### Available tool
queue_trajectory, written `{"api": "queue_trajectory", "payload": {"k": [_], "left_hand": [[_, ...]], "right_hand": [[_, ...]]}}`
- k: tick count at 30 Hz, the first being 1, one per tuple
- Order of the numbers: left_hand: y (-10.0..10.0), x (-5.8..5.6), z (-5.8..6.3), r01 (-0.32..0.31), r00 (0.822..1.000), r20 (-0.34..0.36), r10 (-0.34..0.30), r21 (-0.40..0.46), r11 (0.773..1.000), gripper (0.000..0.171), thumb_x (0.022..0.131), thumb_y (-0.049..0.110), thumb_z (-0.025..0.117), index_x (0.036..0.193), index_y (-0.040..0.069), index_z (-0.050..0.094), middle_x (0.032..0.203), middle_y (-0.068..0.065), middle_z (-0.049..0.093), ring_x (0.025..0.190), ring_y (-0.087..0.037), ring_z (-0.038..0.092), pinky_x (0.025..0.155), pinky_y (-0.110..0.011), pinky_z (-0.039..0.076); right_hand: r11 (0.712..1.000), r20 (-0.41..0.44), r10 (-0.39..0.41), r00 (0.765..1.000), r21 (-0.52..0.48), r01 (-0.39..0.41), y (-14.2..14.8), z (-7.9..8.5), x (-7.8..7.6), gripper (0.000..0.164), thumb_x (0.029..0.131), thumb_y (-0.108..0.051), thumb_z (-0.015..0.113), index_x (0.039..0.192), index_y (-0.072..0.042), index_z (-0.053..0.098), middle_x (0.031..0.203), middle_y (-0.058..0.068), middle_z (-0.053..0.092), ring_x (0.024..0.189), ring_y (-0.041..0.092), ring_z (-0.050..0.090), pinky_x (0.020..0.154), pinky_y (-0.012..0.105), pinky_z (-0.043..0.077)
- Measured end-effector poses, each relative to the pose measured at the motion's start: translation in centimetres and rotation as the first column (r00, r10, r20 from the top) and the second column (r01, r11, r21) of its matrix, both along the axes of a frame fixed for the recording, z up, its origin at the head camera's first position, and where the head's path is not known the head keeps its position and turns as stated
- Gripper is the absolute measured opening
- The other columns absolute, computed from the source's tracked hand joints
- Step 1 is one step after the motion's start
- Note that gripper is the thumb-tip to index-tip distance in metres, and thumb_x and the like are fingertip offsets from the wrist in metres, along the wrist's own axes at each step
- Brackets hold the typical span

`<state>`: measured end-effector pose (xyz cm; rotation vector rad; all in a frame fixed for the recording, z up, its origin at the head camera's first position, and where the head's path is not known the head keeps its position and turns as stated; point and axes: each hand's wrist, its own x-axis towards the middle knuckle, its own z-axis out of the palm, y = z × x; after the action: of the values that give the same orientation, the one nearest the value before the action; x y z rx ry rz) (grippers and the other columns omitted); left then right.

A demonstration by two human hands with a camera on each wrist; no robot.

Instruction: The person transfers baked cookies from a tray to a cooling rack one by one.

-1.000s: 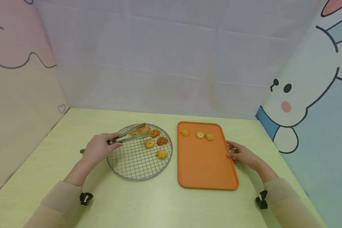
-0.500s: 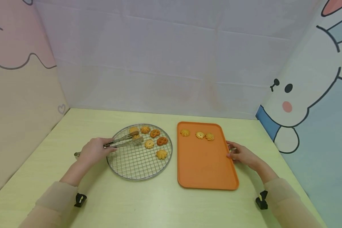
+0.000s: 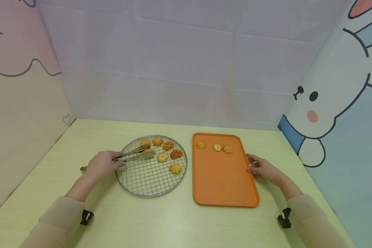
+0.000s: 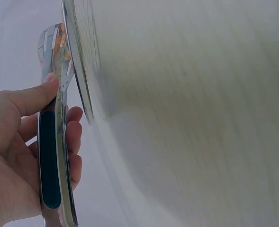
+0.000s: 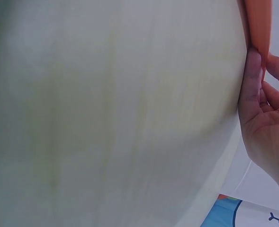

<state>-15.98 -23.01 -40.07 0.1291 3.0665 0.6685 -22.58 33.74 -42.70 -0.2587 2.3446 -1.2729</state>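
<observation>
Metal tongs [image 3: 128,155] with dark inlaid grips are held in my left hand [image 3: 100,166]. Their slotted tips lie low over the round wire rack [image 3: 142,182], either side of a golden cookie [image 3: 147,151]; whether they squeeze it I cannot tell. In the left wrist view, the thumb presses along one arm of the tongs [image 4: 49,156] while the fingers curl round the other. My right hand [image 3: 265,169] pinches the right edge of the orange tray [image 3: 224,182], thumb and fingers on either side of the rim [image 5: 259,28].
Several cookies rest on the rack, including brown pretzel-shaped ones [image 3: 176,154] and a flower-shaped one [image 3: 175,168]. Three more lie near the tray's far end, one a scalloped cookie [image 3: 200,144]. A pale wall [image 3: 179,79] stands behind the table [image 3: 148,224].
The tongs and left hand have shifted left and slightly toward me, from the far cookies to the one now between the tips. The right hand and tray have stayed put.
</observation>
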Motion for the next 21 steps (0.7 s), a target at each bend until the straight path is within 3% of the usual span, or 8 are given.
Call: {"api": "queue_trajectory", "payload": {"k": [2, 5, 9, 13, 21], "left_hand": [[0.0, 0.1, 0.0, 0.003, 1.0, 0.005, -0.003, -0.005, 1.0, 0.055, 0.085, 0.03, 0.07, 0.128, -0.002, 0.057, 0.059, -0.009, 0.056, 0.046, -0.009, 0.019, 0.042, -0.027, 0.025], [-0.1, 0.2, 0.1, 0.002, 1.0, 0.007, -0.002, -0.013, 1.0, 0.057, 0.086, 0.032, 0.069, 0.128, -0.003, 0.055, 0.08, -0.017, 0.067, 0.046, -0.01, 0.024, 0.042, -0.028, 0.026], [-0.3, 0.4, 0.5, -0.005, 1.0, 0.007, 0.005, -0.017, 1.0, 0.056, 0.086, 0.034, 0.068, 0.127, -0.003, 0.056, 0.093, -0.018, 0.068, 0.05, -0.012, 0.038, 0.043, -0.028, 0.03], [-0.2, 0.5, 1.2, 0.008, 1.0, -0.008, -0.008, -0.019, 1.0, 0.056, 0.086, 0.035, 0.068, 0.126, -0.002, 0.057, 0.095, -0.017, 0.068, 0.056, -0.014, 0.047, 0.045, -0.029, 0.034], [0.7, 0.6, 2.7, 0.03, 0.999, -0.042, -0.03, 0.003, 1.0, 0.055, 0.086, 0.038, 0.067, 0.125, 0.0, 0.058, 0.09, -0.011, 0.069, 0.059, -0.014, 0.049, 0.047, -0.03, 0.035]], "right_hand": [[1.0, 0.001, -0.004, 1.0, -0.006, 0.004, 0.0, 0.0, 0.0, 0.068, 0.094, -0.014, 0.059, 0.148, 0.002, 0.02, 0.127, 0.023, 0.039, 0.095, 0.019, 0.049, 0.073, 0.025, 0.052], [1.0, -0.008, 0.006, 1.0, -0.013, -0.006, 0.0, 0.1, 0.1, 0.068, 0.094, -0.013, 0.058, 0.148, 0.004, 0.02, 0.128, 0.025, 0.038, 0.096, 0.021, 0.049, 0.072, 0.026, 0.051], [1.0, -0.005, 0.002, 1.0, -0.007, -0.002, 0.0, 0.2, 0.1, 0.069, 0.094, -0.015, 0.059, 0.148, 0.003, 0.02, 0.129, 0.026, 0.038, 0.097, 0.022, 0.049, 0.073, 0.026, 0.052], [1.0, -0.002, -0.005, 1.0, -0.002, 0.005, 0.0, 0.1, 0.1, 0.069, 0.094, -0.014, 0.059, 0.148, 0.003, 0.02, 0.129, 0.025, 0.039, 0.096, 0.02, 0.049, 0.073, 0.026, 0.052], [1.0, -0.011, 0.0, 1.0, -0.005, 0.0, -0.1, 0.3, 0.3, 0.069, 0.093, -0.012, 0.059, 0.148, 0.004, 0.02, 0.127, 0.026, 0.039, 0.094, 0.021, 0.048, 0.072, 0.025, 0.052]]}}
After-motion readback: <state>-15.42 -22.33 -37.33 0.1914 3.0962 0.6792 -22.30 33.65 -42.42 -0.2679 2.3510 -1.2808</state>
